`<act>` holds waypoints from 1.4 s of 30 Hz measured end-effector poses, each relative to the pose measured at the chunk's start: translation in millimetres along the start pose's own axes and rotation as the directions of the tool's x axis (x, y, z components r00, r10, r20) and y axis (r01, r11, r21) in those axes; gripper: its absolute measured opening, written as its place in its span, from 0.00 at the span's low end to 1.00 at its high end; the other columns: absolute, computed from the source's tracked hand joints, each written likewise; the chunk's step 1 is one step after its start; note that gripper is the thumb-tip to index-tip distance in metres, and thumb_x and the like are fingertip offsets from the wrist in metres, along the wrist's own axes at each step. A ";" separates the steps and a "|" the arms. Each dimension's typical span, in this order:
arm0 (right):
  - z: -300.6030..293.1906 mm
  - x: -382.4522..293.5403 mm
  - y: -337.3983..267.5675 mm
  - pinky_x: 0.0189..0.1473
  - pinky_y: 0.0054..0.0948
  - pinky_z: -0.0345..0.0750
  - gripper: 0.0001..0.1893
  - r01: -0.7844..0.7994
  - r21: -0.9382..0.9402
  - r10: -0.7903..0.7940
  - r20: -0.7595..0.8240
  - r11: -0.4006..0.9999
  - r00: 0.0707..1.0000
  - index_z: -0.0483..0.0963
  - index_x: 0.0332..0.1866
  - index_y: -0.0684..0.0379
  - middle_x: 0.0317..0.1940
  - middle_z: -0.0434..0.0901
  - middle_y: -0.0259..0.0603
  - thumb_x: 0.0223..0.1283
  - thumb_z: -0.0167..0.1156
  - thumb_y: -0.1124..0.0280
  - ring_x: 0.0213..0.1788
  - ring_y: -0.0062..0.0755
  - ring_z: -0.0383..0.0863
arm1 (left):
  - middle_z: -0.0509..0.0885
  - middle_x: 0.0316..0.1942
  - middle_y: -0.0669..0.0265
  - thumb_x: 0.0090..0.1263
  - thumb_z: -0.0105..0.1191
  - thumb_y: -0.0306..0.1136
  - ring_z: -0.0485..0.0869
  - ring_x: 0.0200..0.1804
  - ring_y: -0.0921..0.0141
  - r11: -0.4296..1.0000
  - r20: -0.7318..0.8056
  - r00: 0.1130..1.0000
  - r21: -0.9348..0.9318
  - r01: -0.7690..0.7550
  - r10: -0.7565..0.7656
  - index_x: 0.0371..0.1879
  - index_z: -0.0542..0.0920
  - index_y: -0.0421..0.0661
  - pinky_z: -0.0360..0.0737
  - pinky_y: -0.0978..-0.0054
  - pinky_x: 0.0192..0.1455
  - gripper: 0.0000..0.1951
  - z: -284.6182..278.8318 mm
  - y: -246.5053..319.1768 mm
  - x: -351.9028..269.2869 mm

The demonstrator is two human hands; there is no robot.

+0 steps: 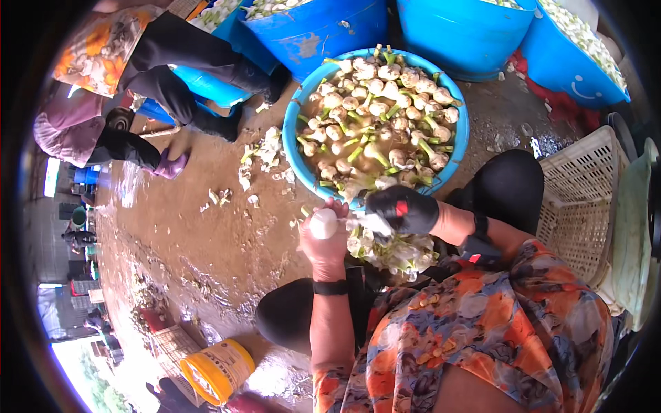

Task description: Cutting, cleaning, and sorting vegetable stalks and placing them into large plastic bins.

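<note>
My bare left hand (324, 232) holds a white, peeled garlic bulb (324, 223) with a short green stem, just below the rim of a round blue basin (289, 149). Many unpeeled garlic bulbs (378, 108) with cut green stems lie in brownish water in that basin. To the right of the bulb, my right hand (403, 210) wears a black glove with a red mark and is closed around something blurred and whitish, perhaps peel or a tool. Below it, a heap of garlic peelings (397, 253) lies between my knees.
Large blue tubs (330, 36) of garlic stand beyond the basin. A plastic crate (578, 191) is at my right, and a yellow bucket (218, 370) at lower left. Peel scraps (268, 155) litter the wet floor. Other people's legs (181, 67) are at upper left.
</note>
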State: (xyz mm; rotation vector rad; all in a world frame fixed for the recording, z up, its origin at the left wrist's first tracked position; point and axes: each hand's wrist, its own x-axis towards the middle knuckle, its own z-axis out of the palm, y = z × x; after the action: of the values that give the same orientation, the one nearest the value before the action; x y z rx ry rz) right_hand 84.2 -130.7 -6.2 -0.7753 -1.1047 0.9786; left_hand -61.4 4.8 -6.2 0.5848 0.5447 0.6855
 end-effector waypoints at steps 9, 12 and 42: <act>21.3 -16.8 24.4 0.48 0.39 0.72 0.23 -0.147 -0.947 0.754 0.126 0.285 0.645 0.70 0.51 0.60 0.40 0.76 0.50 0.45 0.58 0.69 0.46 0.48 0.76 | 0.75 0.47 0.52 0.63 0.43 0.39 0.76 0.45 0.57 0.967 0.069 0.994 -0.232 0.102 -0.088 0.34 0.74 0.42 0.75 0.60 0.44 0.12 3.1 11.2 1.8; 16.5 -3.6 17.7 0.50 0.39 0.71 0.30 -0.190 -0.903 0.197 -0.121 0.385 0.973 0.64 0.57 0.56 0.49 0.71 0.47 0.43 0.59 0.73 0.50 0.47 0.73 | 0.77 0.43 0.51 0.64 0.42 0.38 0.81 0.29 0.66 0.971 -0.015 0.988 0.186 0.153 -0.153 0.39 0.72 0.40 0.70 0.84 0.13 0.14 6.6 8.4 -2.7; -188.3 138.6 -164.8 0.38 0.37 0.77 0.13 0.246 0.265 -0.003 -0.675 0.932 0.738 0.70 0.40 0.58 0.36 0.77 0.44 0.61 0.50 0.59 0.35 0.38 0.78 | 0.81 0.38 0.57 0.57 0.57 0.34 0.80 0.42 0.63 0.156 0.566 0.761 0.823 -0.546 -0.317 0.47 0.74 0.40 0.75 0.72 0.44 0.19 -15.4 -69.3 -22.3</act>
State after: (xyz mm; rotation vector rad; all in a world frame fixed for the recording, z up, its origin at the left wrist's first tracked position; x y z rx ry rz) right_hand 324.9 -73.2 137.3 -0.6711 -0.3327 0.6550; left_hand -56.5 -49.9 -56.4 2.1536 0.1838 0.0860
